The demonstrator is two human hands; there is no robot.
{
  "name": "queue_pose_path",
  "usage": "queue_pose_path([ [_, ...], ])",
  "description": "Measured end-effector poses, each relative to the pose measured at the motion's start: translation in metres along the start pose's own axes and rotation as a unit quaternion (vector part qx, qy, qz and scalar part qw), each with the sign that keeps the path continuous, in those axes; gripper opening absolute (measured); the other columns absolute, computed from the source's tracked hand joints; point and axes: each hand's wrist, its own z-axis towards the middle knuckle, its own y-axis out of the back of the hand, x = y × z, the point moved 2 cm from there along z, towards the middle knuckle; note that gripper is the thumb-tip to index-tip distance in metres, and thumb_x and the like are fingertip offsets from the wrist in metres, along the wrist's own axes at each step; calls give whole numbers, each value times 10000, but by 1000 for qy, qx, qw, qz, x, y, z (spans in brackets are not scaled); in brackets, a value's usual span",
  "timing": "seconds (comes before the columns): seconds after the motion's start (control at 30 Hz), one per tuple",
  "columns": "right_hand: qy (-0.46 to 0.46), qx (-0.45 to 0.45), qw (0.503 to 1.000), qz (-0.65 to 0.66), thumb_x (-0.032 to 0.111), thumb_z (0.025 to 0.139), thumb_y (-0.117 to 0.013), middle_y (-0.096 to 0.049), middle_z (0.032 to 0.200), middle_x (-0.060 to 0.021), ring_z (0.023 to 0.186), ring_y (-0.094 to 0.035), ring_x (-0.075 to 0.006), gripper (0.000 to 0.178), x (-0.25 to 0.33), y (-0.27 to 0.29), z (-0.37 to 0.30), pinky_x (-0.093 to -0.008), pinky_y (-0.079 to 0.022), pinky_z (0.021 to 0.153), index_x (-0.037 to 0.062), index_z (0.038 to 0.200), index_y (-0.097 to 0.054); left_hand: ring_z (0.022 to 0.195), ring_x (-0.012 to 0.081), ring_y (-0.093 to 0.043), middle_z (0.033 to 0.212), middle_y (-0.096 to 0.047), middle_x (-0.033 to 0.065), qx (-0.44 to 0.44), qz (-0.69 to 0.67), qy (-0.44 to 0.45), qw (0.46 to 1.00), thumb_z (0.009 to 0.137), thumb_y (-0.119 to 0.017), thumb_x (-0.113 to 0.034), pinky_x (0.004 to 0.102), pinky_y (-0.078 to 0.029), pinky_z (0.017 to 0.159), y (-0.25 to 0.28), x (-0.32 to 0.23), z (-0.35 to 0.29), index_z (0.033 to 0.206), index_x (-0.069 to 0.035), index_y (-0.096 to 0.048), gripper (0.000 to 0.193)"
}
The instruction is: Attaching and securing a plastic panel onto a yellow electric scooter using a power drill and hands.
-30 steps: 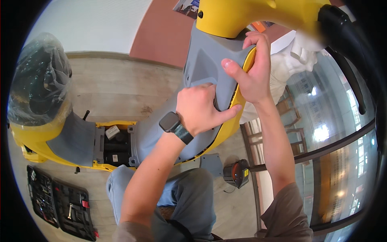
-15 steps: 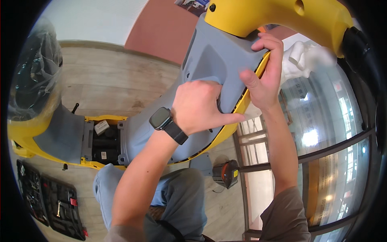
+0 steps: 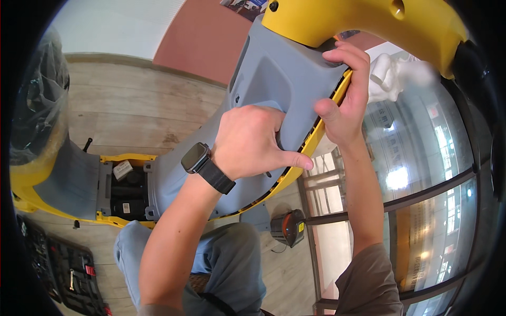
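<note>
A scooter with a grey inner leg panel (image 3: 311, 73) and a yellow front shell (image 3: 315, 142) stretches across the view. My left hand (image 3: 250, 139), with a dark watch (image 3: 195, 157) on its wrist, hooks its fingers into the pocket of the grey panel. Its thumb reaches over to the panel's edge, and its fingertips are hidden in the recess. Higher up, my right hand (image 3: 348, 100) wraps round the panel's upper right edge, fingers bent over the top and thumb near the seam. A dark gap with small clips shows along the seam between grey and yellow.
Yellow handlebar cover (image 3: 348, 21) arches above my hands. An open compartment (image 3: 105, 184) lies in the footboard, left of my forearm. On the floor are a tool case (image 3: 71, 271) and a black-and-orange device (image 3: 288, 227). Window panes (image 3: 416, 158) stand at the right.
The scene has shifted slightly left in view. The gap between the grey panel and yellow shell looks wider near my right hand. Both hands keep their holds.
</note>
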Motion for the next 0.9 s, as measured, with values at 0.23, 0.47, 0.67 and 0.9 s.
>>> queue_pose_path([
  [0.23,-38,16,999,24,656,831,-679,-383,1295,-171,1240,-397,-305,820,6,-2,-5,-421,-335,1059,29,1331,-509,459,283,-487,490,-472,71,-6,10,0,1000,443,-830,-780,364,-404,472,-1,-1,1,538,-54,-463,819],
  [0.47,6,22,998,-51,693,845,-626,-354,1338,-200,1291,-345,-336,920,3,-3,-9,-453,-288,1095,-12,1397,-417,547,369,-559,538,-524,124,39,14,33,999,502,-769,-800,424,-439,514,4,-5,3,555,-20,-514,822],
  [0.67,37,75,992,-89,708,872,-568,-335,1353,-212,1271,-352,-348,931,4,8,-6,-458,-295,1088,-22,1416,-371,551,366,-571,533,-530,125,54,16,39,998,513,-781,-784,415,-456,529,5,-6,4,570,-23,-558,795],
  [0.9,-67,225,972,14,554,853,-690,-314,1400,-186,1301,-349,-328,864,18,33,8,-424,-318,1093,27,1457,-368,461,295,-531,480,-500,79,6,3,19,1000,503,-826,-763,360,-428,481,1,-5,4,535,-47,-528,776],
])
